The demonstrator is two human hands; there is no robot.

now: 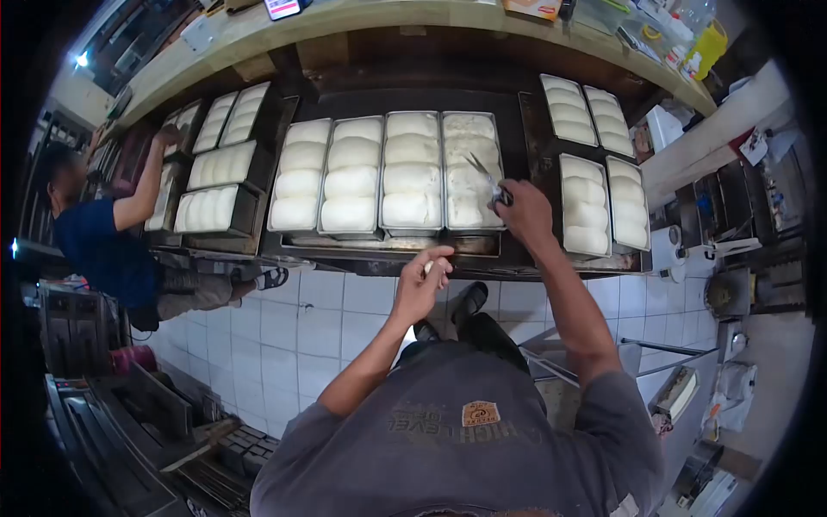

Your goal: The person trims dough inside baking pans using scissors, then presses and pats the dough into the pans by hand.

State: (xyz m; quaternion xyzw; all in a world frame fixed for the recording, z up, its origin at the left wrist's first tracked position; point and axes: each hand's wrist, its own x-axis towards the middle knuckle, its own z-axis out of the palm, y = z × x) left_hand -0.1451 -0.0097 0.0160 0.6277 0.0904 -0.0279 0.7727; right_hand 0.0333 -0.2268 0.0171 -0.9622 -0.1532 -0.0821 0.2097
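Note:
My right hand (522,209) grips a pair of scissors (494,183) by the handles. Their blades are parted and point up and left over the dough in the rightmost middle loaf pan (473,189), whose top looks rougher than its neighbours. Three more pans of smooth, segmented white dough stand beside it: one adjoining (411,177), one further left (352,181) and one at the left end (299,181). Just in front of the pans, my left hand (420,283) is held with curled fingers. A small pale bit shows between them, too small to name.
More filled loaf pans stand on the right (587,202) and left (215,164). At the left, another person (108,233) reaches over pans there. A wooden shelf (379,39) runs behind, bearing a phone (282,8) and bottles. White floor tiles (319,336) lie below.

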